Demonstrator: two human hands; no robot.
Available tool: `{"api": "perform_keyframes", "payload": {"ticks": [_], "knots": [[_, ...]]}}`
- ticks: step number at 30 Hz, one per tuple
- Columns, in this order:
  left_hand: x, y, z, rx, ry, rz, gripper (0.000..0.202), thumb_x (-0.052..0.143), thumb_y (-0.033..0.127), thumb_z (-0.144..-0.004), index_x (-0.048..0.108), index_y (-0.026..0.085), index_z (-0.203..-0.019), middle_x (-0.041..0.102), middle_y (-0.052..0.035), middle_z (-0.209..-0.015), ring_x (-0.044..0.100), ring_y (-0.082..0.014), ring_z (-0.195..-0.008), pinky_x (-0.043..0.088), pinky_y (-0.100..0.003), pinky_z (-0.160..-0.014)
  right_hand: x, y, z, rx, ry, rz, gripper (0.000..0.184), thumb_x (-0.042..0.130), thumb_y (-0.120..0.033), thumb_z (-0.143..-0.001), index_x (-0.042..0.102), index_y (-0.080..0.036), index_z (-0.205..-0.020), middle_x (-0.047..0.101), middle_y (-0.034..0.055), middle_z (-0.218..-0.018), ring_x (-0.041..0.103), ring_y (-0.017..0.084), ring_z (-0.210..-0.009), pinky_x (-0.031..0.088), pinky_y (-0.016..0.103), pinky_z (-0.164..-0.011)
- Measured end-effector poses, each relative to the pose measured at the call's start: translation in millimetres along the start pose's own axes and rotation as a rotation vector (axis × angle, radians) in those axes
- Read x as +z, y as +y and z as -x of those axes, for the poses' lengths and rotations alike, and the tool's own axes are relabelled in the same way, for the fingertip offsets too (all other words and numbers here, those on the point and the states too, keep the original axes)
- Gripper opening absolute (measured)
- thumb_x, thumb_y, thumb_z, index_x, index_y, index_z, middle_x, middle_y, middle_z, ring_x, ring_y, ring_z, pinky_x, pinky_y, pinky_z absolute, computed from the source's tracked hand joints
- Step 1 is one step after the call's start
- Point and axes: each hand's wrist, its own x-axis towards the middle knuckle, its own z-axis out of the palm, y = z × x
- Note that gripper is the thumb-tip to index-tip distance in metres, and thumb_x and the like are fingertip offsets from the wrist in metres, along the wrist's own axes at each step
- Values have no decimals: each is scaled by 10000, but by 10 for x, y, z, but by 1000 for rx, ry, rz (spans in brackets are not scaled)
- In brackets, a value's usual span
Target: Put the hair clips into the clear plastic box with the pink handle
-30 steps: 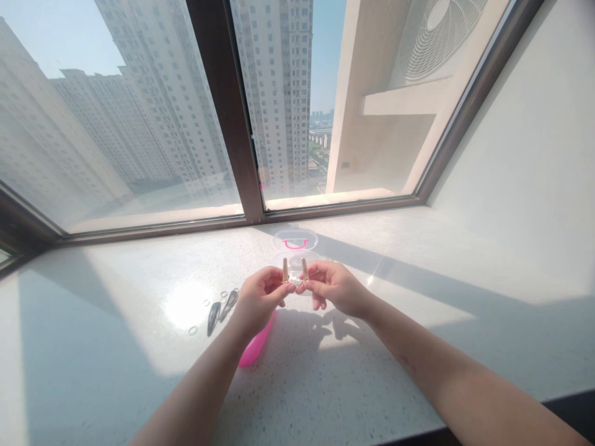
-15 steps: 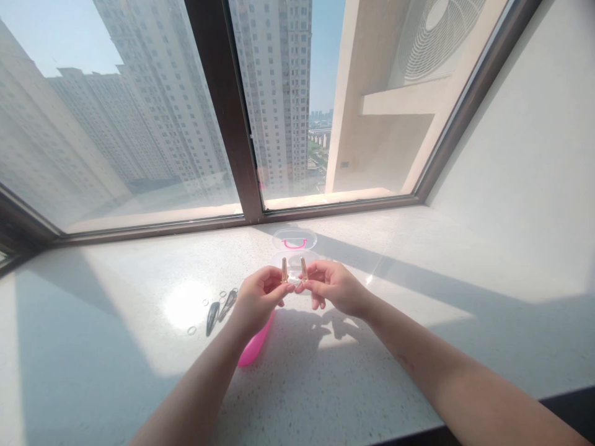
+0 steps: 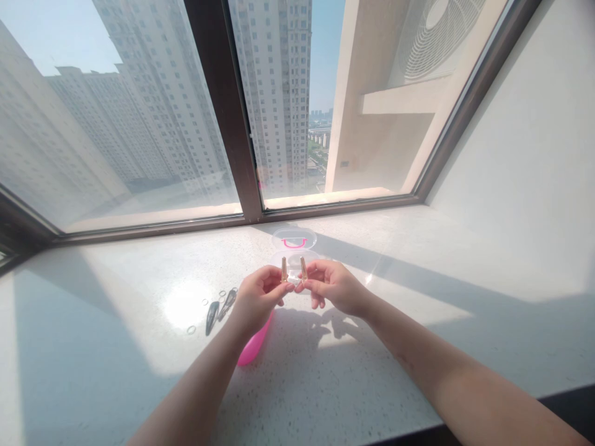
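Between the thumb and fingers of my left hand (image 3: 260,296) a small gold hair clip (image 3: 284,269) stands upright. My right hand (image 3: 335,286) pinches a matching gold hair clip (image 3: 304,269) the same way, and the two clips are side by side, a little apart. Just behind them is a clear plastic case (image 3: 279,255) with its lid (image 3: 294,238) raised and a pink handle on it; my hands hide part of the case. Under my left wrist a bright pink object (image 3: 253,348) shows only in part.
Left of my left hand lie two dark snap hair clips (image 3: 212,318) and several small rings (image 3: 191,330) on the speckled white sill (image 3: 288,396). A brown-framed window (image 3: 246,186) closes off the back, and a white wall (image 3: 525,186) rises on the right.
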Motion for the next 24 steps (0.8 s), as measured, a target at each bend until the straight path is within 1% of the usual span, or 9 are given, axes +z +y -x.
{"api": "perform_keyframes", "payload": {"ticks": [4,9,24], "knots": [[3,7,4,-4,1,-6,209,697,320,-721,583,157,-784,667,-18,-695,586,-117,-562,492,-228,-502,-2,5,7,-2,-3,-1,213,613,-291,-806,583,-129,-942,701,88,-860,584,87,-472,423,203,-416],[0,26,15,-7,9,-26,189,680,308,-735,584,153,-784,666,-20,-691,589,-116,-563,494,-226,-501,-2,6,6,-4,-5,-5,189,608,-269,-809,583,-132,-937,702,89,-870,585,85,-473,421,200,-420],[-4,3,9,9,7,-29,205,681,333,-734,583,161,-789,668,-16,-694,593,-118,-561,498,-229,-504,-6,15,4,-7,-6,-2,203,605,-279,-813,580,-131,-949,700,88,-868,586,88,-476,425,205,-421]]}}
